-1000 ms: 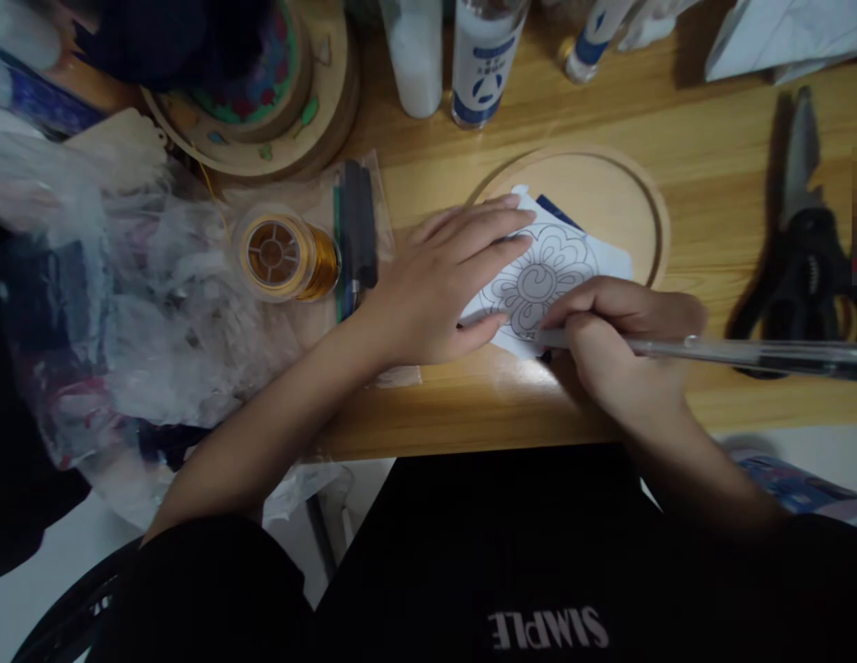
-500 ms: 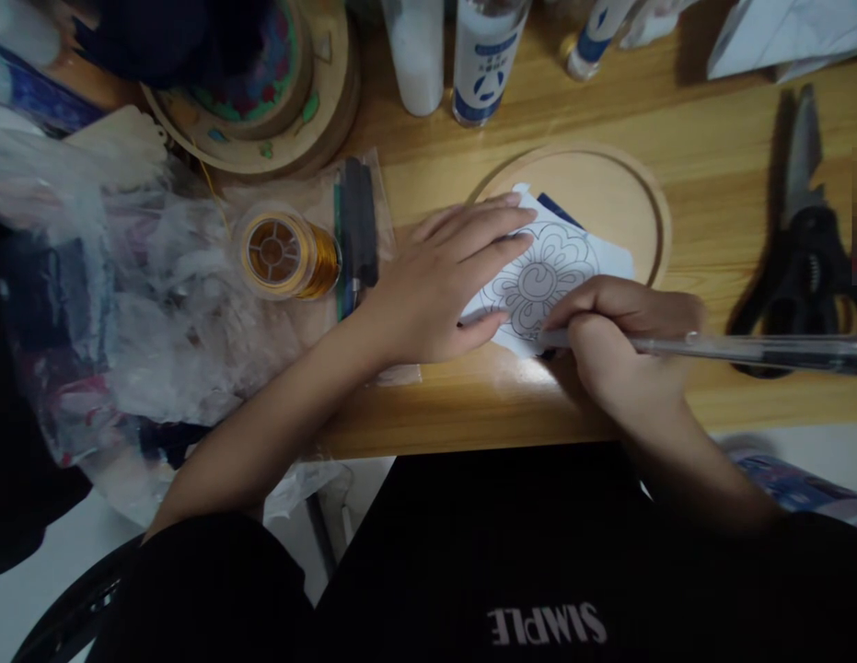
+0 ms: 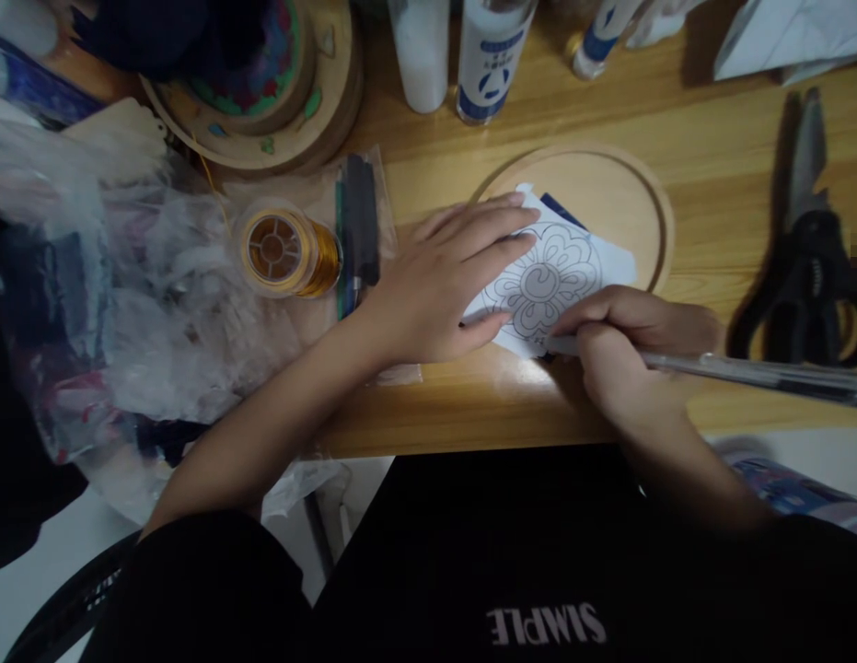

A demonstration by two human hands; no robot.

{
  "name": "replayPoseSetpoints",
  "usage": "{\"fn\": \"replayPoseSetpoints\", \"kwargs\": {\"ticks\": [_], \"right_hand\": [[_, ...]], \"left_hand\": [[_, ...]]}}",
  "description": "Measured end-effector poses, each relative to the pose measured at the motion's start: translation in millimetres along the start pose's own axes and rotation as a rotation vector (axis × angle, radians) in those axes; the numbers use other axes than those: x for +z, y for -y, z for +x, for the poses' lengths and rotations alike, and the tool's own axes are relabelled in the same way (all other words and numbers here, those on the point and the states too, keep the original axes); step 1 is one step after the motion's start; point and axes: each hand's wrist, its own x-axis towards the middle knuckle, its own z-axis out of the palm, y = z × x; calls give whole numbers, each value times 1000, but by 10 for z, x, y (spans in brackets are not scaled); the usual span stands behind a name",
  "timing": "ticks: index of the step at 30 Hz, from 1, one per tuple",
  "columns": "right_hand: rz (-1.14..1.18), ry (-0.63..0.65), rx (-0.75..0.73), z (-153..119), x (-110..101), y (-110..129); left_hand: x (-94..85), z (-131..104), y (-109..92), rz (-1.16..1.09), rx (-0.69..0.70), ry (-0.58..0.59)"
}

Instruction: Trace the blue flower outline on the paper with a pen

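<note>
While the left hand [image 3: 445, 290] lies, fingers spread, on white flower-patterned paper [image 3: 562, 247], the right hand [image 3: 616, 368] pinches a slender clear-barrelled pen [image 3: 752, 371] running lengthwise rightward from the paper's near edge.

right hand [image 3: 625, 364] slightly farther right, pen [image 3: 746, 370] swung, rear end lower

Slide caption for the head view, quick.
Left hand on the flower-patterned paper, right hand holding a pen at its edge.
</note>
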Motion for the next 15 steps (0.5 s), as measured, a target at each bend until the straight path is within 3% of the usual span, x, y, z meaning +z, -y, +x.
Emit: {"fn": "replayPoseSetpoints", "kwargs": {"ticks": [15], "right_hand": [[-32, -12, -52, 7, 15, -24]], "left_hand": [[25, -20, 33, -29, 32, -34]]}}
